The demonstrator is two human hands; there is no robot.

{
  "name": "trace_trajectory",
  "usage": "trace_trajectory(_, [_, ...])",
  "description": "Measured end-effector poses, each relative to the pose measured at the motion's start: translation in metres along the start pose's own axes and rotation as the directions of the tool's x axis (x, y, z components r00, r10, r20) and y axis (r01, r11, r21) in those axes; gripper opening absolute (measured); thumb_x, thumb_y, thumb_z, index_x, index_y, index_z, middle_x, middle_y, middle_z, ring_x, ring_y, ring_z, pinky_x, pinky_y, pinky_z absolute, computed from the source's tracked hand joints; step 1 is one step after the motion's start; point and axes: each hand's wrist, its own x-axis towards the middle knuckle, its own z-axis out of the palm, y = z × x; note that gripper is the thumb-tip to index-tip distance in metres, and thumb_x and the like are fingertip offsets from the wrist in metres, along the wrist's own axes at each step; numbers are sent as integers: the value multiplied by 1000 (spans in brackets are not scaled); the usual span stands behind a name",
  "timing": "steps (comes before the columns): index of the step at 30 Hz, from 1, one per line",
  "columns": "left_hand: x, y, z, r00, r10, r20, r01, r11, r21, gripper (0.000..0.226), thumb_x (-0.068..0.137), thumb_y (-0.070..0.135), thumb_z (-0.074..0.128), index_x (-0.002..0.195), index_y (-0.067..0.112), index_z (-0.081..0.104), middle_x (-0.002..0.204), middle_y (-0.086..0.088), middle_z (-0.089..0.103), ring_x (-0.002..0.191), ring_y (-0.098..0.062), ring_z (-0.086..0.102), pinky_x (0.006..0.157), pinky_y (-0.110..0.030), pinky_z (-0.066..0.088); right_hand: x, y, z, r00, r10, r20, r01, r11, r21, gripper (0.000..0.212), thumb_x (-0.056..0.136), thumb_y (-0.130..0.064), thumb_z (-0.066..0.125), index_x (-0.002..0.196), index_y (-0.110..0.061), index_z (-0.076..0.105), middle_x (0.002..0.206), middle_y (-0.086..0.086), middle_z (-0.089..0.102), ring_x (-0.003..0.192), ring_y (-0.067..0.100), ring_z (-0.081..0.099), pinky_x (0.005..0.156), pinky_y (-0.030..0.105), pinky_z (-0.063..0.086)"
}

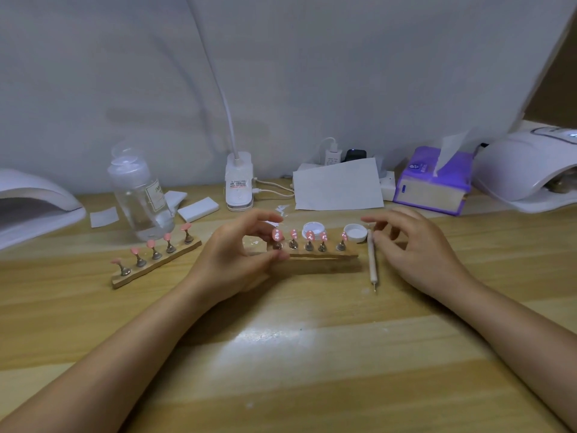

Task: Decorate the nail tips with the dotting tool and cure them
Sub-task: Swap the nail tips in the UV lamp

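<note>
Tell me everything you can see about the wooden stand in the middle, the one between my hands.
The wooden stand is a narrow, light-brown strip lying flat on the table, running left to right. Five small metal holders stand along it, each topped by a pink nail tip with white markings. The left hand grips its left end, thumb in front, fingers curved over the first tip. The right hand is near its right end without clearly touching it. The dotting tool lies just past that end.
</note>
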Motion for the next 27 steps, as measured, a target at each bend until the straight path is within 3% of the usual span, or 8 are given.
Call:
trace_trajectory(4, [-1,1,1,1000,-24,1,24,1000,4,44,68,12,78,97,35,54,82,16,62,85,13,56,73,2,34,-2,-8,-2,993,-89,82,85,995,54,33,74,-4,63,101,-22,69,89,-6,58,86,5,52,80,20,40])
trace_trajectory(7, [-1,1,1,999,-34,-10,34,999,5,43,69,14,78,95,38,53,86,15,64,89,12,57,75,1,35,0,-11,-4,976,-177,130,176,984,17,31,72,-11,70,102,-22,70,88,-15,57,85,4,54,80,25,42])
trace_trajectory(10, [-2,6,3,999,15,-40,-15,1000,18,45,68,13,77,96,37,51,84,11,64,87,10,57,76,1,35,5,-13,-8,966,-166,199,172,985,-11,31,76,-15,73,106,-22,69,86,-23,51,78,-4,50,76,19,39])
trace_trajectory(15, [-3,26,7,979,158,-133,-145,984,98,42,68,9,78,99,24,54,79,18,62,85,15,54,78,1,35,20,-22,-32,933,-130,336,144,989,-17,25,76,-19,74,101,-20,70,84,-12,55,76,-1,54,77,16,40])
trace_trajectory(18, [1,47,8,933,293,-209,-271,954,127,40,70,27,73,104,22,53,89,28,58,90,14,54,85,-3,37,29,-27,-60,915,-197,352,233,970,-63,21,75,-19,74,94,-12,73,84,-8,59,74,2,54,74,18,41])
trace_trajectory(23, [10,72,14,932,258,-256,-261,965,23,36,69,41,68,102,37,54,97,33,60,93,8,59,86,-7,41,36,-27,-104,904,-270,331,304,951,-54,25,75,-23,72,99,-19,71,89,-16,60,81,2,56,74,14,42])
trace_trajectory(27, [26,85,23,957,230,-176,-232,973,6,38,70,48,66,106,41,54,102,26,64,100,1,61,88,-14,44,42,-13,-137,935,-216,281,249,965,-86,29,69,-33,69,97,-25,71,89,-16,62,83,3,57,72,8,39])
